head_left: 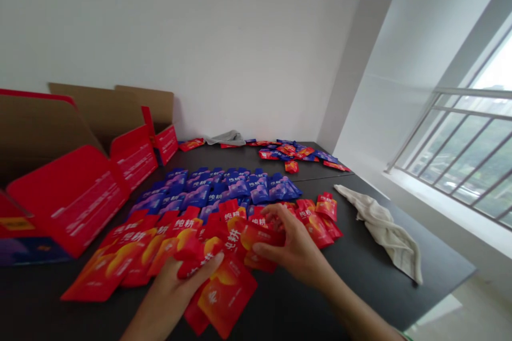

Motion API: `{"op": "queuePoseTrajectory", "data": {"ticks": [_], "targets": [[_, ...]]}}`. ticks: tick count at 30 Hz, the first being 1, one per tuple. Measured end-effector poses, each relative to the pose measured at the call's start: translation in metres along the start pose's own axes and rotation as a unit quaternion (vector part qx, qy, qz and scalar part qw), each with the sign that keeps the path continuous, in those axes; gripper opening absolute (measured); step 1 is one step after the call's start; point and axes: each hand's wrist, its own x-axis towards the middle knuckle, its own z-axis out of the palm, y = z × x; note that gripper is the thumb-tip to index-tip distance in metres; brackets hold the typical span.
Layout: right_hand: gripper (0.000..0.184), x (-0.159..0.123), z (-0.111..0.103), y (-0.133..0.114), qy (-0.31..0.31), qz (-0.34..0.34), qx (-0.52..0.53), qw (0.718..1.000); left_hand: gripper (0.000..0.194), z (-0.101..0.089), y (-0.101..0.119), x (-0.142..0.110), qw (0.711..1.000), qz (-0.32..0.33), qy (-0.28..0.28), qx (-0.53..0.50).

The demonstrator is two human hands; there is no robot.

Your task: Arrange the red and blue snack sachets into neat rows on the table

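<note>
Red pouches with yellow fruit prints (228,293) are gripped in my left hand (180,287), thumb on top and pouches fanned out below it. My right hand (296,245) pinches another red pouch (262,237) between thumb and fingers, just right of the left hand's bunch. Beneath and behind both hands, rows of overlapping red pouches (136,248) lie on the dark table (360,298). Farther back lie rows of blue-purple pouches (236,184). To the right of my right hand is a small group of red pouches (326,208).
Open red cardboard boxes (80,197) stand along the left. A loose heap of red and blue packets (294,152) lies at the back right, with a grey cloth (228,138) at the back. A pale cloth (384,224) rests near the table's right edge, before a railing (460,112).
</note>
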Motion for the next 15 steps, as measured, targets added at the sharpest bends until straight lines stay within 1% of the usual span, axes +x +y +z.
{"op": "queuePoseTrajectory", "data": {"ticks": [1, 2, 3, 4, 5, 7, 9, 11, 12, 13, 14, 15], "targets": [[0.027, -0.001, 0.000, -0.001, -0.030, -0.013, -0.019, 0.999, 0.055, 0.001, 0.000, -0.001, 1.000, 0.017, 0.003, 0.016], [0.019, -0.001, 0.000, -0.001, -0.072, -0.015, -0.015, 0.997, 0.053, 0.003, -0.001, -0.002, 0.999, 0.026, 0.002, 0.026], [0.019, -0.002, 0.001, -0.001, -0.113, -0.009, 0.003, 0.994, 0.050, 0.004, -0.002, -0.002, 0.999, 0.028, -0.005, 0.032], [0.025, -0.003, 0.002, 0.000, -0.138, -0.001, 0.026, 0.990, 0.048, 0.005, -0.003, -0.003, 0.999, 0.022, -0.018, 0.034], [0.031, -0.004, 0.003, 0.001, -0.143, 0.005, 0.044, 0.989, 0.046, 0.006, -0.004, -0.003, 0.999, 0.012, -0.029, 0.030], [0.041, -0.004, 0.007, 0.003, -0.116, -0.003, 0.050, 0.992, 0.046, 0.009, -0.004, -0.005, 0.999, -0.012, -0.046, 0.004], [0.049, -0.003, 0.010, 0.005, -0.091, -0.016, 0.039, 0.995, 0.050, 0.013, -0.003, -0.008, 0.998, -0.033, -0.039, -0.030], [0.051, -0.001, 0.010, 0.006, -0.081, -0.017, 0.044, 0.996, 0.054, 0.014, -0.002, -0.009, 0.997, -0.041, -0.030, -0.052], [0.052, 0.000, 0.006, 0.008, -0.062, -0.010, 0.056, 0.996, 0.055, 0.014, -0.002, -0.009, 0.997, -0.043, -0.029, -0.053], [0.052, 0.002, -0.001, 0.011, -0.027, 0.003, 0.074, 0.997, 0.056, 0.013, -0.002, -0.009, 0.997, -0.049, -0.027, -0.048], [0.051, 0.005, -0.011, 0.015, 0.020, 0.019, 0.095, 0.995, 0.057, 0.011, -0.003, -0.007, 0.997, -0.056, -0.026, -0.040], [0.051, 0.007, -0.026, 0.022, 0.074, 0.036, 0.113, 0.990, 0.058, 0.008, -0.004, -0.006, 0.997, -0.063, -0.021, -0.033]]}}
